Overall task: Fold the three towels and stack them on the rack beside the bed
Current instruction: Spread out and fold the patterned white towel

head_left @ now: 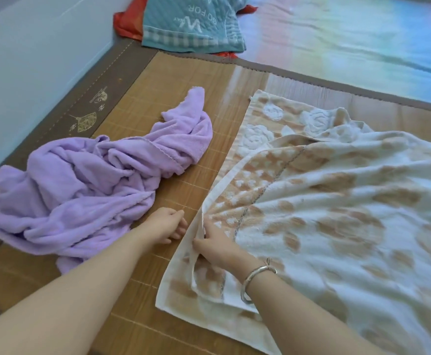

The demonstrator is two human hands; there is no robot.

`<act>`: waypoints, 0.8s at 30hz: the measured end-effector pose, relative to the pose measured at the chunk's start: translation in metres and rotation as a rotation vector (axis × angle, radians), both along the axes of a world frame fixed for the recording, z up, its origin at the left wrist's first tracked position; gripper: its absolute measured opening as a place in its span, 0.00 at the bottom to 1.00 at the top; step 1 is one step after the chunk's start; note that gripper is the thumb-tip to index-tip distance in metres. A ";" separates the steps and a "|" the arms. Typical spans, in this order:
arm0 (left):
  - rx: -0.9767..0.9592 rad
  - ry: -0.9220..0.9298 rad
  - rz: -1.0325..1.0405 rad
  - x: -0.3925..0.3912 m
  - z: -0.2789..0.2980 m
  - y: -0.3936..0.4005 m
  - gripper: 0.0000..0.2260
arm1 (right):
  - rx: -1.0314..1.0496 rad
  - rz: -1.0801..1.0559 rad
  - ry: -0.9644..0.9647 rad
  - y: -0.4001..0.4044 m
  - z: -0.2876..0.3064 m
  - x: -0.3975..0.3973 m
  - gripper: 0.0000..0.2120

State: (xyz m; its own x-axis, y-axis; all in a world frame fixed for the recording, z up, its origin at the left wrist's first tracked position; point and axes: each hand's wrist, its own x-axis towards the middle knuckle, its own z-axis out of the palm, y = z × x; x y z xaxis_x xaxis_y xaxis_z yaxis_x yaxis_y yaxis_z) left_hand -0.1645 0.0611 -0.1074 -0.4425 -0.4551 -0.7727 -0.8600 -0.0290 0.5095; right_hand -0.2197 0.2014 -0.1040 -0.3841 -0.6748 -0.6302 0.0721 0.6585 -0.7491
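Woven bamboo bed mat (173,80): crumpled lilac terry towel (86,185) at left, cream floral-patterned towel (337,213) spread at right; right hand (215,245) pinches its folded edge, left hand (167,224) loosely curled, holding nothing, just beside it

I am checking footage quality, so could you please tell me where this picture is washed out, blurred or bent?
Head view: strong daylight with rainbow tints washes out the bedsheet at upper right; the floral towel blurs toward the right edge; the purple towel and both hands, left and right, are fairly sharp; the mat's border bows from wide-angle distortion.
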 end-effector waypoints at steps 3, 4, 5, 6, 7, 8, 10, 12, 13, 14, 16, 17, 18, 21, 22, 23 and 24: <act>-0.017 0.012 0.043 0.020 -0.010 0.013 0.17 | 0.001 0.064 -0.093 0.005 -0.014 0.011 0.35; -0.047 0.033 0.036 0.025 -0.013 0.015 0.17 | -0.020 0.051 -0.106 0.008 -0.015 0.012 0.34; -0.094 0.056 0.012 0.031 -0.016 0.019 0.17 | -0.050 0.032 -0.112 0.013 -0.014 0.012 0.31; -0.155 0.076 -0.022 0.037 -0.018 0.023 0.17 | -0.094 -0.007 -0.110 0.020 -0.013 0.013 0.28; -0.212 0.086 -0.063 0.041 -0.019 0.027 0.16 | -0.143 -0.055 -0.092 0.028 -0.011 0.012 0.24; -0.268 0.081 -0.104 0.046 -0.020 0.032 0.15 | -0.191 -0.091 -0.036 0.039 -0.010 0.013 0.21; -0.398 0.043 -0.157 0.055 -0.025 0.046 0.13 | -0.262 -0.075 0.200 0.067 -0.011 0.011 0.16; -0.513 -0.007 -0.150 0.061 -0.031 0.061 0.15 | -0.291 0.060 0.458 0.097 -0.018 0.007 0.11; -0.558 -0.021 -0.132 0.064 -0.032 0.068 0.17 | -0.290 0.135 0.557 0.111 -0.022 0.006 0.11; -0.596 -0.030 -0.107 0.065 -0.035 0.074 0.17 | -0.279 0.192 0.644 0.124 -0.027 0.005 0.10; -0.634 -0.020 -0.017 0.068 -0.041 0.088 0.16 | -0.257 0.283 0.794 0.155 -0.033 0.008 0.11; -0.635 -0.021 0.022 0.069 -0.043 0.091 0.16 | -0.239 0.313 0.861 0.168 -0.037 0.009 0.12; -0.644 -0.019 0.052 0.071 -0.045 0.097 0.18 | -0.223 0.345 0.941 0.182 -0.041 0.010 0.12; -0.682 -0.016 0.084 0.080 -0.046 0.113 0.25 | -0.136 0.386 1.183 0.226 -0.056 0.012 0.10; -0.687 -0.014 0.099 0.086 -0.045 0.116 0.26 | -0.102 0.368 1.236 0.239 -0.059 0.013 0.09; -0.683 -0.005 0.119 0.093 -0.044 0.119 0.26 | -0.071 0.352 1.287 0.250 -0.059 0.016 0.08; -0.669 0.012 0.147 0.099 -0.044 0.119 0.24 | -0.032 0.341 1.330 0.258 -0.058 0.016 0.07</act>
State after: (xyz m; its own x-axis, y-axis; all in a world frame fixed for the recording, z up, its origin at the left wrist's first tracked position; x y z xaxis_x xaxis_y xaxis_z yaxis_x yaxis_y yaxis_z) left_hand -0.0659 0.1799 -0.1517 -0.3469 -0.8888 -0.2994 -0.8652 0.1800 0.4681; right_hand -0.2037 0.4592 -0.1617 -0.4946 -0.8638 0.0964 -0.8659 0.4801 -0.1402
